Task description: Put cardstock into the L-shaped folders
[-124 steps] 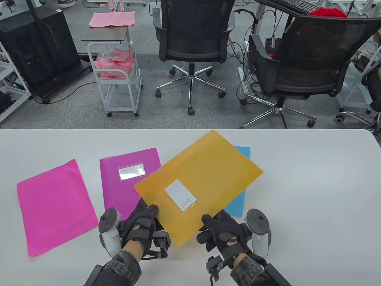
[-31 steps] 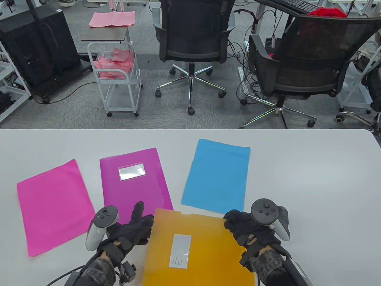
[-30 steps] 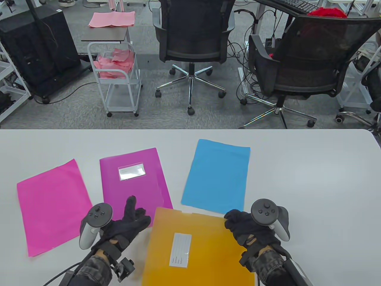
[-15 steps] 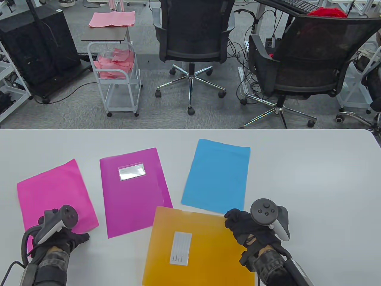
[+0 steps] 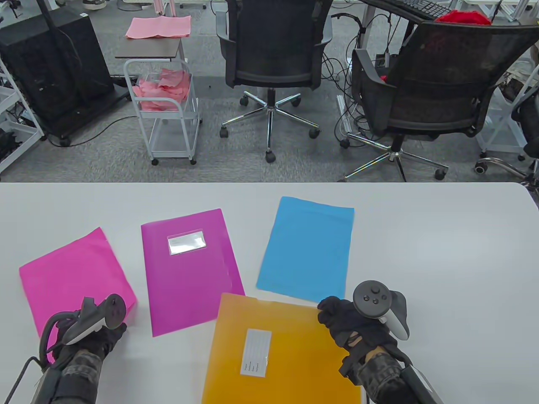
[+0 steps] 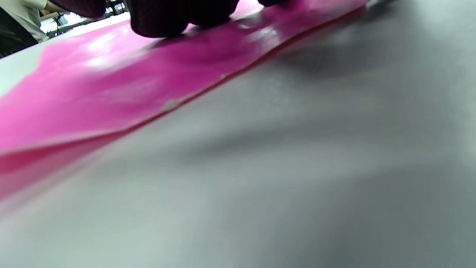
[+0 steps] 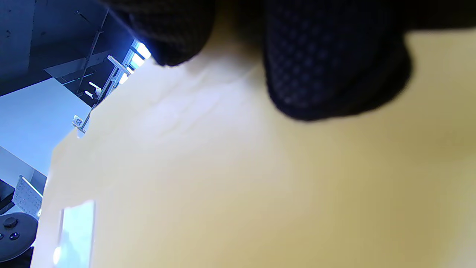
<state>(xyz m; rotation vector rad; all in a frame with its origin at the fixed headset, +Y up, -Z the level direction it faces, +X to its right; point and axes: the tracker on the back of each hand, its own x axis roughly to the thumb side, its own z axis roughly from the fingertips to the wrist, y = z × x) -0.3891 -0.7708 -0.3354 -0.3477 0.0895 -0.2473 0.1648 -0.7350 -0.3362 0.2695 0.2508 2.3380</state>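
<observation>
The left hand (image 5: 90, 336) presses fingertips (image 6: 163, 20) on the pink cardstock (image 5: 71, 273), apparently to gather it; the right hand (image 5: 349, 324) grips the orange folder (image 5: 286, 349)'s far right corner, steadying it near.

Two office chairs (image 5: 273, 63), white cart (image 5: 164, 109)

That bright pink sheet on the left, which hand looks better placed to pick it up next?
The left hand: its fingers already rest on the pink sheet at its near corner. The right hand sits far across, resting on the orange folder.
</observation>
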